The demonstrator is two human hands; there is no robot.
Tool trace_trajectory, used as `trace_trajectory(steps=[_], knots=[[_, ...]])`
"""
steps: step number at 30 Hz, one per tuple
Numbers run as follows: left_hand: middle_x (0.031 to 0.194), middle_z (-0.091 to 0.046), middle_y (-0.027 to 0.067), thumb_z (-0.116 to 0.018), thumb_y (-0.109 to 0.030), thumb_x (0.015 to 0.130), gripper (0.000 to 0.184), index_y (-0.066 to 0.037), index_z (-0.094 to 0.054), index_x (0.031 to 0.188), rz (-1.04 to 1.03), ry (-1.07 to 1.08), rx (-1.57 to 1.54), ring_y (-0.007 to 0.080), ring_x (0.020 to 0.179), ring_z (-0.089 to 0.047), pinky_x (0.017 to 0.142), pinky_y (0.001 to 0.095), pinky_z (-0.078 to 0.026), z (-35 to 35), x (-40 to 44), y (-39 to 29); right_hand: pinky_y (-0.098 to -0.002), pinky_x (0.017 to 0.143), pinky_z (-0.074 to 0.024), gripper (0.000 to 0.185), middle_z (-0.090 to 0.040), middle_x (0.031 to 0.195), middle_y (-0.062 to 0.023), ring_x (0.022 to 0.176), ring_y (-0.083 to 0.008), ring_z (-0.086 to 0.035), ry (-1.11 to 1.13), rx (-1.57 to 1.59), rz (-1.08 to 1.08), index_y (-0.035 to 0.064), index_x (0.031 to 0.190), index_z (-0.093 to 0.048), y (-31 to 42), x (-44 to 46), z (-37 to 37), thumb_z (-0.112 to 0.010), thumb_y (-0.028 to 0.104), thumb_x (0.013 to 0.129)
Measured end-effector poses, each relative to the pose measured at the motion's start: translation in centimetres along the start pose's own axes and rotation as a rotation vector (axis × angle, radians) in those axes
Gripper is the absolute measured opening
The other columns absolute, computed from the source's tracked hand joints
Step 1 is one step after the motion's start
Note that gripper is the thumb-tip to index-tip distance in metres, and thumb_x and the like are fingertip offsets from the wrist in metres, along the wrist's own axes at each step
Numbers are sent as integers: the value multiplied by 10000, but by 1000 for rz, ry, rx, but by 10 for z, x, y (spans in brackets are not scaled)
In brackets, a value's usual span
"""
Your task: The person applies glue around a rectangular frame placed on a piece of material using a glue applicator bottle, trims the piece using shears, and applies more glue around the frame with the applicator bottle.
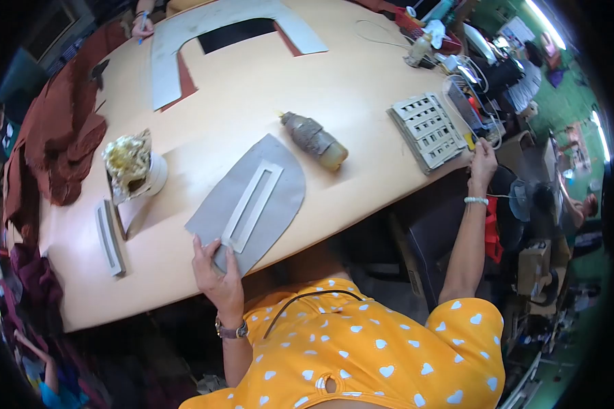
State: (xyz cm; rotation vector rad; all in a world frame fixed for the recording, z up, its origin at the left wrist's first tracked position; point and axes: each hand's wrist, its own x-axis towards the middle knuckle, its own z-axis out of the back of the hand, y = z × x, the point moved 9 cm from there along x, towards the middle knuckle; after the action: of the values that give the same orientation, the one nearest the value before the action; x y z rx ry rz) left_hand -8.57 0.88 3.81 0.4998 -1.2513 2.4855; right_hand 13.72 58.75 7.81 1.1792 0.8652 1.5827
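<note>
At the table's near edge, my left hand (218, 269) grips the lower corner of a grey, leather-like cut piece (208, 211), its fingers on top. On that piece lies a narrow pale rectangular frame (265, 196) with a long slot, its lower end close to my fingers. Out to the right, my right hand (483, 163) has its fingers closed beside a small yellow object (469, 141); whether it holds that is unclear. Just left of it sits a stack of pale slotted plates (426, 129). A wrapped, stained bottle (314, 140) lies beyond the grey piece.
A white tub (158, 174) crusted with glue-like material stands on the left, near a slotted grey strip (108, 238). Across the table (348, 82) is a large U-shaped template (170, 58), with another person's hand (142, 28) beside it. Brown fabric (54, 129) hangs over the left side.
</note>
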Motion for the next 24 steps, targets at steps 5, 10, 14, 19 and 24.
trace_trajectory(steps=[5, 10, 14, 19, 24], knots=[[1116, -569, 152, -580, 20, 797, 457, 29, -450, 1235, 87, -5, -47, 235, 973, -562, 885, 338, -424, 0, -3, 7, -214, 616, -433, 330, -599, 770, -27, 659, -62, -491, 390, -63, 242, 46, 1229, -499, 76, -117, -90, -432, 67, 907], [1162, -539, 187, -453, 47, 805, 484, 3, -409, 1285, -319, -1, 202, 318, 922, -568, 785, 386, -462, 8, 2, -22, -335, 831, -442, 478, -592, 1039, -182, 903, -246, -580, 637, -48, 474, -15, 1287, -405, 115, -224, -170, -526, 207, 882], [1266, -451, 181, -473, -1, 766, 633, -95, -318, 1372, -453, 255, 536, 246, 807, -547, 651, 336, -458, -13, 2, -39, -345, 849, -437, 587, -578, 1054, -222, 943, -296, -580, 698, -113, 481, -52, 1269, -402, 122, -253, -201, -610, 278, 830], [1285, -421, 171, -476, -40, 790, 632, -165, -307, 1386, -631, 302, 756, 223, 746, -504, 600, 288, -451, -24, -8, -45, -316, 823, -441, 582, -582, 1063, -194, 928, -228, -572, 678, -120, 469, -66, 1235, -433, 126, -255, -201, -659, 246, 798], [1293, -416, 171, -464, -71, 809, 614, -181, -301, 1390, -677, 281, 773, 223, 702, -484, 595, 285, -454, -27, -11, -44, -274, 849, -447, 428, -544, 1070, -159, 970, -191, -560, 702, 469, 129, -29, 1178, -446, 98, -246, -197, -636, 52, 803]])
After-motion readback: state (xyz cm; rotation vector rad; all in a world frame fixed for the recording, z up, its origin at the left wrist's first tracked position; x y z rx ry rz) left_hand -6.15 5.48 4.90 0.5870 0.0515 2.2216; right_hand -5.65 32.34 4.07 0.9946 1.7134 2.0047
